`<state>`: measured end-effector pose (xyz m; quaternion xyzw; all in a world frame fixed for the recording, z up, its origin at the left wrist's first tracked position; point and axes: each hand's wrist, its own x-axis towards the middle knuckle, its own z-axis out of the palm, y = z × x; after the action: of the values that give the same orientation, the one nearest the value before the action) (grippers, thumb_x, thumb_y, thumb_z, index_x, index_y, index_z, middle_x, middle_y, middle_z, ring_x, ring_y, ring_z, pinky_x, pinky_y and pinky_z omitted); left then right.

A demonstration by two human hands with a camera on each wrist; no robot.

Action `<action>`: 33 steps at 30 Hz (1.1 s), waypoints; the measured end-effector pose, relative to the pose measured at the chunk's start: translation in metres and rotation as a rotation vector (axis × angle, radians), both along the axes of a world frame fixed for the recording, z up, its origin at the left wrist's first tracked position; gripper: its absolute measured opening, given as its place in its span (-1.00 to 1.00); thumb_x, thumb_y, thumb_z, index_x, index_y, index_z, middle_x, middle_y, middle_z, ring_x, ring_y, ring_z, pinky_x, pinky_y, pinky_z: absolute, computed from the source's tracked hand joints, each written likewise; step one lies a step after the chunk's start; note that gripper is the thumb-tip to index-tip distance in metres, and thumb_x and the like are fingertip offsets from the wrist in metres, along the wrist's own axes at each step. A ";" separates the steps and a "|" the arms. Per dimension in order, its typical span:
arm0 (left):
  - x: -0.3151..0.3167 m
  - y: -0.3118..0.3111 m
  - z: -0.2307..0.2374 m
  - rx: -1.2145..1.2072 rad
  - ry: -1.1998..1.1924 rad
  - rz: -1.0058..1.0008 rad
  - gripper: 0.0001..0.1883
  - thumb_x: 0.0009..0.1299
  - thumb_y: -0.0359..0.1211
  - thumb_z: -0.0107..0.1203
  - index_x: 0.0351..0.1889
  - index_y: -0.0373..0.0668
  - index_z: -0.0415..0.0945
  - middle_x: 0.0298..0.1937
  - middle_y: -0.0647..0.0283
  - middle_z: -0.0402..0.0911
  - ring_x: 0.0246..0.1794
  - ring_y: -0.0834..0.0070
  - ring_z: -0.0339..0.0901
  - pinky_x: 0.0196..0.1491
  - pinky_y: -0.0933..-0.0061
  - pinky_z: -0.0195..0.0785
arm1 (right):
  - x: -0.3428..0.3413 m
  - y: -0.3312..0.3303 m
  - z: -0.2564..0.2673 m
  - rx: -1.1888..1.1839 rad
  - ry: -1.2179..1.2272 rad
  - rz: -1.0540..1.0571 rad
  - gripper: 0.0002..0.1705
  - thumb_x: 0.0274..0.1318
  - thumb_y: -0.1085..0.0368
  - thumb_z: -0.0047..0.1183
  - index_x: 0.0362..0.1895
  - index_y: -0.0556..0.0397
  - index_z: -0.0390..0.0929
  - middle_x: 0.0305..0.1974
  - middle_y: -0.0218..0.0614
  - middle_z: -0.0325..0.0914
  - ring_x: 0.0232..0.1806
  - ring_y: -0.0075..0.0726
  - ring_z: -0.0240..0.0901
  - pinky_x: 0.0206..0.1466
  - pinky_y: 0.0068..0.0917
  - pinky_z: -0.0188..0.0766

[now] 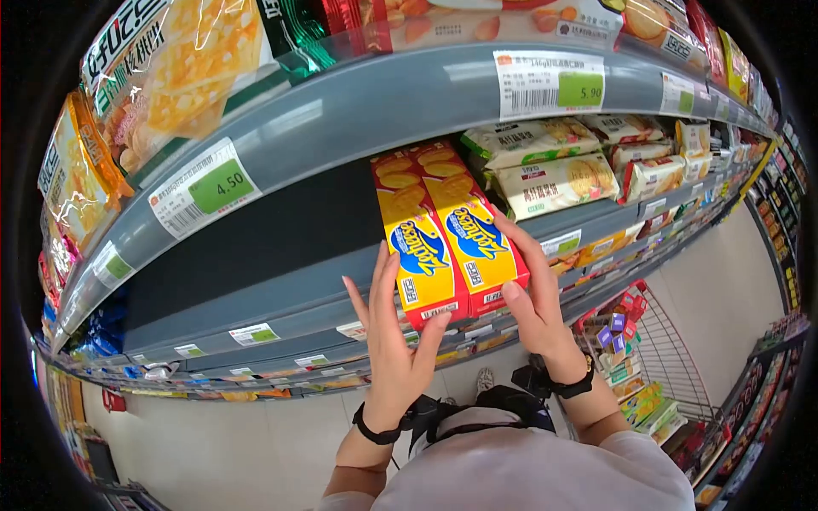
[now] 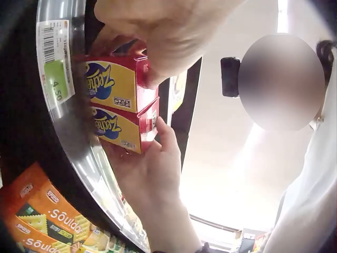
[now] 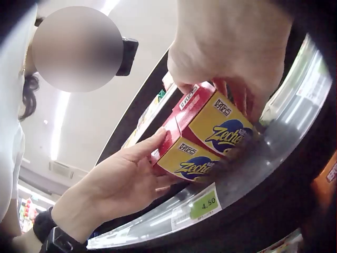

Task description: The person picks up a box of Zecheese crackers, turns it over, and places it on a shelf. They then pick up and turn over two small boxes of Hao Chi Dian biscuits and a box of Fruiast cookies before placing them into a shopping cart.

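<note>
Two yellow-and-red biscuit boxes lie side by side, the left box touching the right box, their far ends at the shelf. My left hand holds the left side, thumb at the near end, some fingers spread. My right hand grips the right side, thumb on the near end. In the left wrist view, the left hand is above the boxes and the right hand below. In the right wrist view, the right hand covers part of the boxes; the left hand pinches the lower one.
A grey shelf edge with price tags overhangs the dark shelf surface. White biscuit packs stand right of the boxes. A loaded shopping cart is at the lower right. Orange packs show in the left wrist view.
</note>
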<state>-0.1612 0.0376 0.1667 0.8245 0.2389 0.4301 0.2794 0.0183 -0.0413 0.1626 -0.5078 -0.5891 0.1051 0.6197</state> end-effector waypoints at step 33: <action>0.166 -0.188 -0.125 -0.297 0.000 -0.841 -0.34 0.30 -0.44 0.10 0.33 -0.32 0.04 0.35 0.01 0.13 0.40 0.18 0.07 0.45 0.12 -0.18 | 0.084 -0.247 -0.179 -0.225 0.636 -1.059 -0.62 0.23 0.22 0.05 0.07 0.12 0.37 -0.05 -0.16 0.30 -0.10 -0.28 0.38 -0.09 -0.41 0.43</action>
<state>0.0049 -0.1508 0.0421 0.8010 -0.0580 0.2401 0.5453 0.1019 -0.2888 -0.0162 -0.7368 -0.0298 -0.0090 0.6754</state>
